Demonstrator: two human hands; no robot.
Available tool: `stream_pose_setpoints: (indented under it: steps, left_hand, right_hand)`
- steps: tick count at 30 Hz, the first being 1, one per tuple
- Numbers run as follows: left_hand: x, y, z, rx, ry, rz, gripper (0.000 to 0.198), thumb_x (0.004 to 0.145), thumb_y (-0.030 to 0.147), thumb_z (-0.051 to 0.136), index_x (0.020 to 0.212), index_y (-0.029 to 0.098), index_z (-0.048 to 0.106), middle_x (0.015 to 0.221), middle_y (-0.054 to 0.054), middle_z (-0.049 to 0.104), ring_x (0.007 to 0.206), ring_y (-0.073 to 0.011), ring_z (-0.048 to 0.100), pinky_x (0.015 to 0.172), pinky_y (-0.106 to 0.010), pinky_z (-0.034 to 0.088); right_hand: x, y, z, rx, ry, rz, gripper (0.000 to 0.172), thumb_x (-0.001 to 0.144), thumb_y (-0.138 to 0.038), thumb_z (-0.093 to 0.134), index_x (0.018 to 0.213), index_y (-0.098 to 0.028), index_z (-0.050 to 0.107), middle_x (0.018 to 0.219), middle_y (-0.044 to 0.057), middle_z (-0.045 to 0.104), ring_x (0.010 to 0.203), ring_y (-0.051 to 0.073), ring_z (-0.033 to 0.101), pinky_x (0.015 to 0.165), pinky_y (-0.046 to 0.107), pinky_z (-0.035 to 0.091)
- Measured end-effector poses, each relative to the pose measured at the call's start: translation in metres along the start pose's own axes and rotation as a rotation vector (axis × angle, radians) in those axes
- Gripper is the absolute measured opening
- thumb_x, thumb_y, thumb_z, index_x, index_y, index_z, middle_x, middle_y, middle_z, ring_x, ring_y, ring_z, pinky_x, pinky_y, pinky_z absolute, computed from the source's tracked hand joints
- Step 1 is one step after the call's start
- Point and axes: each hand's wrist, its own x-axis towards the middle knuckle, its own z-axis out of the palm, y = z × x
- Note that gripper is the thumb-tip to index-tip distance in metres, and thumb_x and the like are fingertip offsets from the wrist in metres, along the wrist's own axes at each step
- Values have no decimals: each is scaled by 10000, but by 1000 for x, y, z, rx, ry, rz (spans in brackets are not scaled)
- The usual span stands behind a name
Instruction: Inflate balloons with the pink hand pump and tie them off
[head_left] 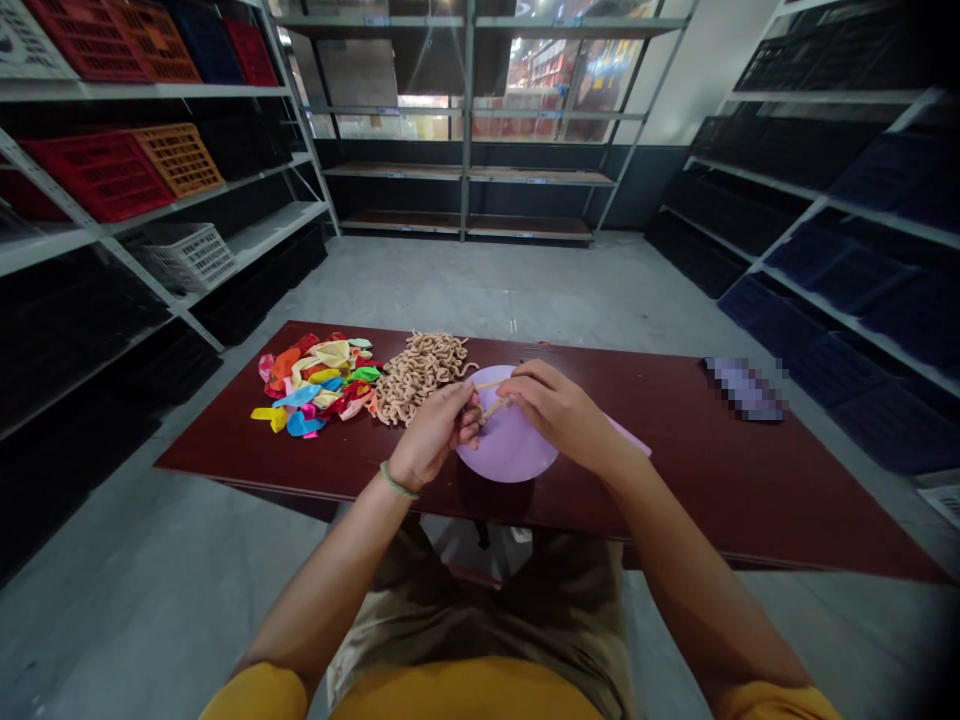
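Observation:
An inflated purple balloon (pixel 508 447) rests on the dark red table (pixel 675 470) right in front of me. My left hand (pixel 435 432) is closed at the balloon's neck, with a green band on the wrist. My right hand (pixel 559 408) is closed in a pinch on a thin tan rubber band (pixel 491 386) stretched towards the left hand. A heap of tan rubber bands (pixel 418 372) lies just behind my left hand. Further left is a pile of flat balloons in many colours (pixel 315 385).
A blurred small object (pixel 745 388) lies on the table's right part. Metal shelves with red, orange and white baskets (pixel 142 160) line the left wall. Dark blue bins (pixel 862 260) fill the shelves on the right. Open concrete floor lies beyond the table.

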Motion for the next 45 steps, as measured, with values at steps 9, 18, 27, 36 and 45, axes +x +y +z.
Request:
stream_pose_setpoints:
  steps: [9, 18, 27, 36, 45]
  left_hand:
    - [-2, 5, -1, 154, -127, -79, 307, 797, 432, 705, 818, 146, 596, 680, 1, 584, 571, -108, 606, 641, -263, 560]
    - [-2, 6, 2, 182, -92, -48, 231, 837, 350, 611, 719, 154, 577, 646, 0, 565, 541, -115, 578, 600, -303, 576]
    - [-4, 13, 1, 294, -152, -107, 188, 792, 310, 668, 749, 129, 650, 684, -42, 608, 604, -146, 617, 614, -322, 588]
    - [-6, 9, -1, 373, -137, -108, 361, 768, 467, 717, 666, 131, 633, 573, -22, 579, 494, -125, 576, 542, -290, 559]
    - [-4, 1, -14, 88, 22, -3, 321, 813, 437, 678, 752, 122, 660, 606, -5, 565, 532, -113, 568, 578, -265, 551]
  right_hand:
    - [9, -12, -3, 161, 11, 163, 167, 993, -237, 415, 984, -247, 581, 1193, 52, 623, 1169, 190, 562, 966, 366, 457]
    - [13, -14, -5, 203, -60, 164, 155, 971, -227, 427, 964, -261, 578, 1202, 24, 650, 1102, 197, 575, 940, 371, 448]
    - [17, -6, 1, 469, -123, 290, 165, 930, -303, 517, 931, -236, 668, 869, -9, 691, 789, 133, 624, 710, 255, 467]
    - [40, 12, -2, 675, -345, 255, 167, 867, -346, 611, 940, -217, 689, 804, -19, 692, 724, 113, 624, 641, 225, 472]
    - [19, -6, -13, 239, -113, 246, 98, 920, -241, 552, 958, -218, 639, 893, 22, 638, 829, 166, 574, 762, 311, 457]
